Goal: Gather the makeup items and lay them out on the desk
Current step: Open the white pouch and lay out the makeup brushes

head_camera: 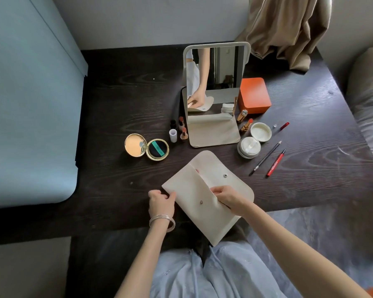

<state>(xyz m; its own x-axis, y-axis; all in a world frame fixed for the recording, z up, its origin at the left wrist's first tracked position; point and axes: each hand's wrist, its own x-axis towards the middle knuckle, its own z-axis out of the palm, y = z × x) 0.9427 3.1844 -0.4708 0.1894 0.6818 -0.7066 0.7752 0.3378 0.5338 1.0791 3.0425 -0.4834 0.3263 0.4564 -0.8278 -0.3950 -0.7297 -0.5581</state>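
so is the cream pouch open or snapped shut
Open: the cream pouch has its flap folded back, both snap halves are apart, and the right hand reaches into the opening.

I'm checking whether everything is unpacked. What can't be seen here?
- Head view: inside of the cream fabric snap pouch, hidden by its front panel and the right hand.
- Orange lidded box: contents hidden by its lid.
- Red pen: printing too small.

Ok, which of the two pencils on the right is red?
The red pencil nearest the desk's right edge; the one beside it, the dark brow pencil, is black with a brush tip.
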